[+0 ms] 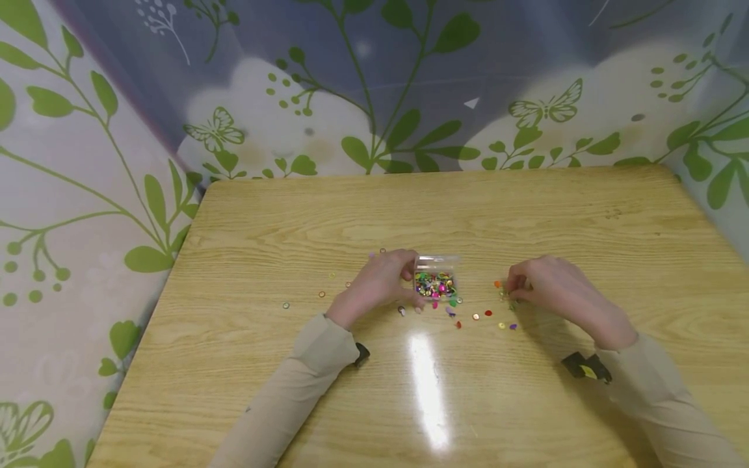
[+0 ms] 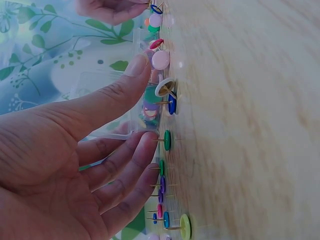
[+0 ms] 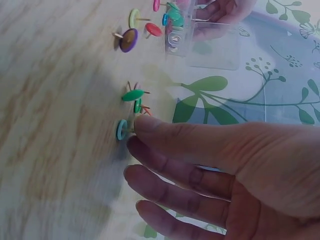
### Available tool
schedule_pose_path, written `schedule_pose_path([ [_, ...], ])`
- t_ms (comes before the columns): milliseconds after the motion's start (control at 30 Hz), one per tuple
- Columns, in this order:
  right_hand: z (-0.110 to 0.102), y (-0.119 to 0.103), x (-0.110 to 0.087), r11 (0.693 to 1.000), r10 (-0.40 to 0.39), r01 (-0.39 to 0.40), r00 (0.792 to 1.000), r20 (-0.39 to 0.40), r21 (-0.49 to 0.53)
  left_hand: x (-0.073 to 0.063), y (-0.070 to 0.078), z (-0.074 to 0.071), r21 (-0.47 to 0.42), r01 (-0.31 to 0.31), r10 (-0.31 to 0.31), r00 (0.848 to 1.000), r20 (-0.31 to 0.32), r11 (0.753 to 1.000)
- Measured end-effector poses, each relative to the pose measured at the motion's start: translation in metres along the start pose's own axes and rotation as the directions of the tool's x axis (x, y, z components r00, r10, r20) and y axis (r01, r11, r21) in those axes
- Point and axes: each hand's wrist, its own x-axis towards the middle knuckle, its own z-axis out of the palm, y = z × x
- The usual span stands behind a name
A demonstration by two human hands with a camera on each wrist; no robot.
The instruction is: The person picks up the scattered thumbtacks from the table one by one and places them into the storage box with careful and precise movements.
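A small clear plastic box [image 1: 456, 286] stands on the table with its lid [image 1: 437, 262] raised, full of multicoloured thumbtacks [image 1: 434, 284]. My left hand [image 1: 383, 279] holds its left side, thumb at the front and fingers behind. To the right of the box, my right hand [image 1: 547, 283] is down at the tabletop. In the right wrist view its thumb and forefinger pinch the pin of a teal thumbtack [image 3: 121, 129]; the other fingers are loosely bent. Green thumbtacks [image 3: 133, 95] lie just beside those fingertips.
Loose thumbtacks lie around the box on the wooden table [image 1: 263, 390]: a red one [image 1: 488, 313], a purple one [image 1: 513, 327] and several more in front, others to the left, such as a green one [image 1: 286, 305]. A leaf-patterned curtain [image 1: 328, 97] borders the table's far edge.
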Motion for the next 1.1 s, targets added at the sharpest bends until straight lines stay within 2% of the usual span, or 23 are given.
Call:
schedule_pose_path([
  [567, -0.0014, -0.0024, -0.0014, 1.0, -0.001, 0.001, 1.0, 0.004, 0.011, -0.0009, 0.0011, -0.0008, -0.01, -0.003, 0.003, 1.0, -0.007, 1.0],
  [700, -0.0018, -0.0033, -0.0029, 1.0, -0.004, 0.005, 1.0, -0.015, 0.016, -0.0005, 0.0011, -0.0006, -0.014, -0.002, 0.002, 1.0, -0.007, 1.0],
  [967, -0.0046, -0.0036, -0.003, 0.997, -0.061, 0.065, 0.993, -0.102, 0.037, -0.0008, 0.0015, -0.0009, -0.005, -0.008, 0.008, 1.0, -0.009, 1.0],
  [1100, -0.0032, -0.0013, -0.0009, 0.994, -0.102, 0.106, 0.989, -0.107, 0.036, -0.0007, 0.0015, -0.0008, -0.009, -0.009, 0.009, 1.0, -0.009, 1.0],
])
